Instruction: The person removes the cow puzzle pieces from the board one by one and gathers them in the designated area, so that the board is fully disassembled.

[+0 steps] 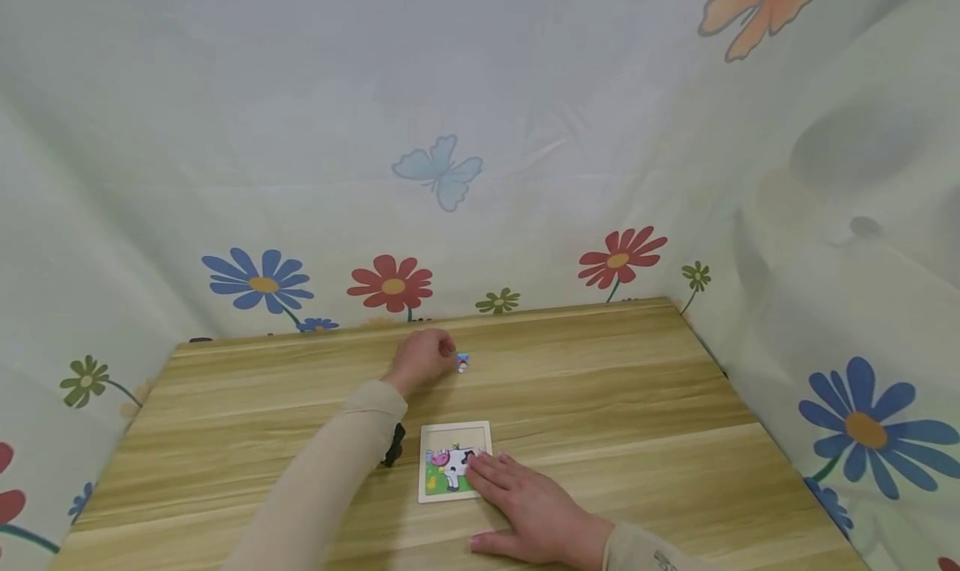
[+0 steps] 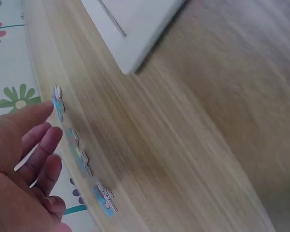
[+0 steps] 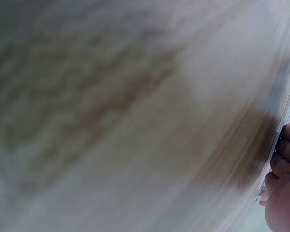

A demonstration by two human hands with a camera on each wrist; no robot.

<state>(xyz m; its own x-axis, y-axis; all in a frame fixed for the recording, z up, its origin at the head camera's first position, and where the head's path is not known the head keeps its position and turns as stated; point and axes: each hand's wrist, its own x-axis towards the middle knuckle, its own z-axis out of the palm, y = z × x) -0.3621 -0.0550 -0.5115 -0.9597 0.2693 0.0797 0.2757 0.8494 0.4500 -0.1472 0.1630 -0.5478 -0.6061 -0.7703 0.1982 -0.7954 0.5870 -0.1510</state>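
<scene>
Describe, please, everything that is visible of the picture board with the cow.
The picture board is squarish, with a pale raised frame, perhaps wood or card. Inside, a black-and-white cow with a pinkish head stands on green ground; the strip above it, toward the far edge, is bare and pale. The board lies flat on the wood-grain table, and the right hand rests its fingers on its right side, hiding part there.

The right hand (image 1: 532,513) hides part of the right side of the picture tray (image 1: 422,471), which the left wrist view cuts off at its top edge. The print on the puzzle piece (image 1: 462,362) beside the left hand (image 1: 422,360) is too small to make out. A black object (image 1: 393,448) is partly hidden behind the left sleeve (image 1: 337,454). In the right wrist view the tabletop (image 3: 150,140) is blurred
</scene>
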